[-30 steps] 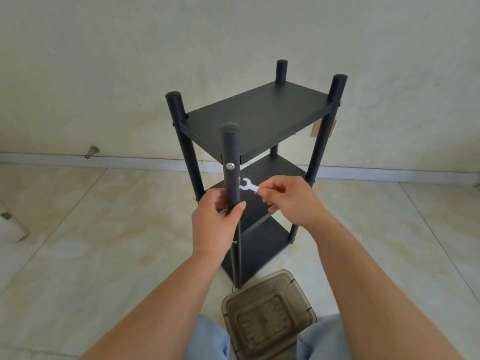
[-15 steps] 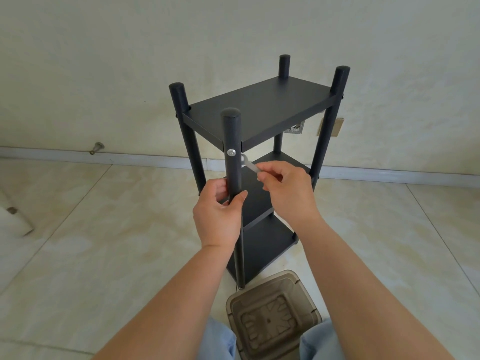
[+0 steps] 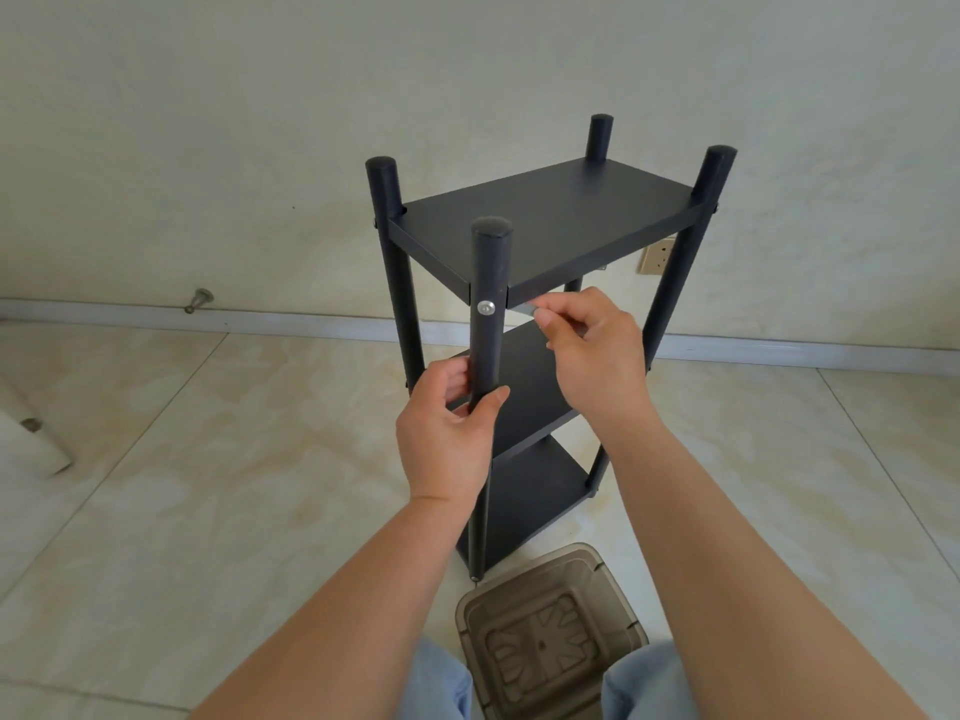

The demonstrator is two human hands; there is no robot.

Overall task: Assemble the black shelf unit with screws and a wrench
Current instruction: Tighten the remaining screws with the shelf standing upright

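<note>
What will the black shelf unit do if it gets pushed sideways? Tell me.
The shelf unit is tall and narrow on thin posts, so it would probably tip or slide on the smooth tiled floor. The left hand gripping the front post likely steadies it.

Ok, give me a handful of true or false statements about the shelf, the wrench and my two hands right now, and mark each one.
1. The left hand grips the shelf unit's front post. True.
2. The right hand is empty. False: it pinches the small wrench just right of the post.
3. A silver screw sits in the front post just under the top shelf. True.
4. The shelf unit lies on its side on the floor. False: it stands upright on its posts.
5. The brown plastic bin stands on the top shelf. False: it sits on the floor by the person's knees.
</note>
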